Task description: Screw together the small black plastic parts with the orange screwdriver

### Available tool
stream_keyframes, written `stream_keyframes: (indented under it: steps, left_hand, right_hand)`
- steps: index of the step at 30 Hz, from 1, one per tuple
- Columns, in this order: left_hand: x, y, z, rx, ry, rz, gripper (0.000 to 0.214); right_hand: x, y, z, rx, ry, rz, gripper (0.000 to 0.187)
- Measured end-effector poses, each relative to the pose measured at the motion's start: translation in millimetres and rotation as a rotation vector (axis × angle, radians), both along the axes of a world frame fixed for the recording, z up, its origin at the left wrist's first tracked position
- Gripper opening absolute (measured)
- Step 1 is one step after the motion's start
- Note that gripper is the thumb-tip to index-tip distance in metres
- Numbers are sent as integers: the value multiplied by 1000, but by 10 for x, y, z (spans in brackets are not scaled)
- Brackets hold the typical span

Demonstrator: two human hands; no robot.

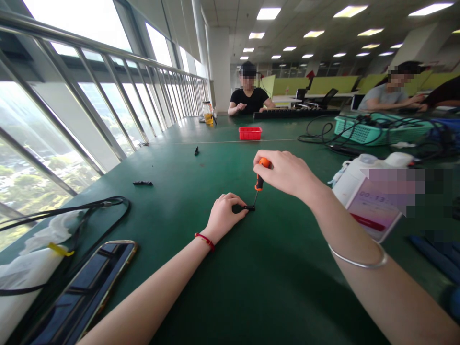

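My right hand (287, 171) grips an orange and black screwdriver (259, 182) from above, its shaft pointing down. The tip meets the far end of a small black part (249, 208) on the green table (201, 230). My left hand (226, 214) pinches that part between thumb and fingers and rests on the tabletop. Its near portion is partly hidden by the fingers. Two other small black pieces lie beyond my left hand: one long piece (143, 183) to the left and one short piece (196, 151) farther back.
Farther back stands a red bin (250, 133). A phone (89, 287) and black cables (111, 203) lie at the left. White jugs (362, 191) and a teal basket (381, 129) of cables occupy the right. A person (247, 96) sits across the table; another person (391, 88) is farther right.
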State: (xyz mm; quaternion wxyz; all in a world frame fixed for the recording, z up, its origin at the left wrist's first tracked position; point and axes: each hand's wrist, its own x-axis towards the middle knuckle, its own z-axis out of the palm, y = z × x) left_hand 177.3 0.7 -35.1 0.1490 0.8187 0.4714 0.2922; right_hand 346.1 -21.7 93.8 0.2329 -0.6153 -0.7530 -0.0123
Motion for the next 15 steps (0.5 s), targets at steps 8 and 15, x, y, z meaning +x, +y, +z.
stream_keyframes:
  steps: [8,15]
  left_hand:
    - [6,-7,5,-7,3,11,10]
    - [3,-7,6,-3,1,9,11]
  right_hand:
    - [17,14,-12,34,-7,-22,17]
    - [15,7,-1,4,-10,-1,26]
